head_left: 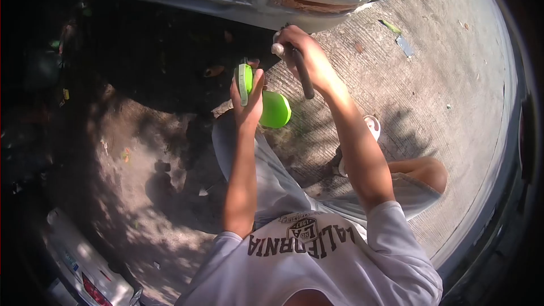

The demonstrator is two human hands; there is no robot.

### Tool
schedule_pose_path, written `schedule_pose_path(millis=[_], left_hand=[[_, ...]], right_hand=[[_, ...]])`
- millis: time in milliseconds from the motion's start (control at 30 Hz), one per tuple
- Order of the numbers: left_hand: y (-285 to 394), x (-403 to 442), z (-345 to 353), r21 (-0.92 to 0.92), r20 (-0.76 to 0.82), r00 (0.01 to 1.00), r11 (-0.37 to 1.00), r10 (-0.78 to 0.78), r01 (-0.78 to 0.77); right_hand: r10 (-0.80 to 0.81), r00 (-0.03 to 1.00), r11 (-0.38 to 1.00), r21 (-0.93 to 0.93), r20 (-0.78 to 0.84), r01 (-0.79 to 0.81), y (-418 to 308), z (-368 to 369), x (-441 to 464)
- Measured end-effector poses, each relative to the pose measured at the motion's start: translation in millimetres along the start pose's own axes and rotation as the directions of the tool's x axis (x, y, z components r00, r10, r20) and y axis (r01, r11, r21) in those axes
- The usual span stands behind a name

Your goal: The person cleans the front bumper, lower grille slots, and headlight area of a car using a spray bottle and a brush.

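My left hand [247, 102] is closed round a bright green hand-held tool [243, 82] with a pale lettered strip along its top. Thin dark prongs stick out of its front end, and a wide green part [276, 110] shows under my wrist on the right. In my right hand [301, 51] is a dark stick-like handle [304, 76] pointing back toward me; its far end is hidden by my fingers. That hand is at the lower edge of a silver car bumper [317, 20], which has a damaged, reddish-brown patch. Whether my fingers touch the bumper, I cannot tell.
Ridged concrete ground [430, 79] lies around me, with deep shadow beneath the car. A grey scrap [404, 46] and a leaf [390, 26] lie at the upper right. Behind me at the lower left stands a white car [85, 255]. My bent legs are under my arms.
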State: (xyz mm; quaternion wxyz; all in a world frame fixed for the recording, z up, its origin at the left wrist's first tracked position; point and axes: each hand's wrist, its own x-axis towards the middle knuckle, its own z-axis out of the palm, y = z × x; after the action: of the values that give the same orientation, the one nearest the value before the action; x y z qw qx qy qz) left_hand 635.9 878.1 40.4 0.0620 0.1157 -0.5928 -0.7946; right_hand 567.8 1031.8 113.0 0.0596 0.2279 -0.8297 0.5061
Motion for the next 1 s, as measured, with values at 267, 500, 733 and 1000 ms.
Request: schedule_pose_path(millis=[267, 500, 733, 1000], left_hand=[[89.4, 53.5, 46.3, 0.497, 0.248, 0.968, 0.853, 0.033, -0.157], [67.8, 49.2, 47.3, 0.398, 0.118, 0.977, 0.893, 0.177, -0.210], [6.2, 15.5, 2.5, 0.304, 0.019, 0.998, 0.951, 0.055, -0.058], [-85.4, -17.8, -15.9, 0.378, 0.023, 0.982, 0.908, 0.186, -0.181]], right_hand=[[0.499, 0.811, 0.867, 0.155, -0.305, -0.474, 32.8, -38.1, -130.2], [0.116, 0.835, 0.993, 0.080, -0.538, -0.087, -18.7, -36.5, -70.8], [-0.056, 0.798, 0.989, -0.140, -0.600, -0.036, -8.3, 38.0, 13.3], [-0.139, 0.885, 0.974, -0.223, -0.444, 0.041, -36.3, 44.6, 19.0]])
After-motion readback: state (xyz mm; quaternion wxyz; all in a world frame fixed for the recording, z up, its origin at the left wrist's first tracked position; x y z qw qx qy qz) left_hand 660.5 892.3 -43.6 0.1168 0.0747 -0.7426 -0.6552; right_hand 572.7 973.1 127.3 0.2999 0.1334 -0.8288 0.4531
